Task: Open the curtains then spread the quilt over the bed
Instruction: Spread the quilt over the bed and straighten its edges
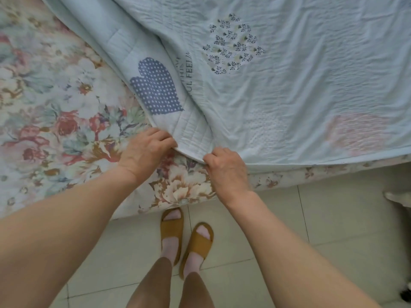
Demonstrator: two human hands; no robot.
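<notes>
A pale blue quilt (289, 74) with heart patches covers the right and upper part of the bed (44, 107), which wears a floral sheet. The quilt's near corner is folded and bunched by the bed's front edge. My left hand (146, 152) pinches the left side of that corner. My right hand (226, 172) grips the hem just to the right of it. Both hands sit over the bed's near edge, a hand's width apart. No curtains are in view.
The floral sheet lies bare on the left half of the bed. Below the bed edge is a light tiled floor (311, 218), where my feet stand in mustard slippers (184, 238). A pale object (400, 198) and a dark one show at the right edge.
</notes>
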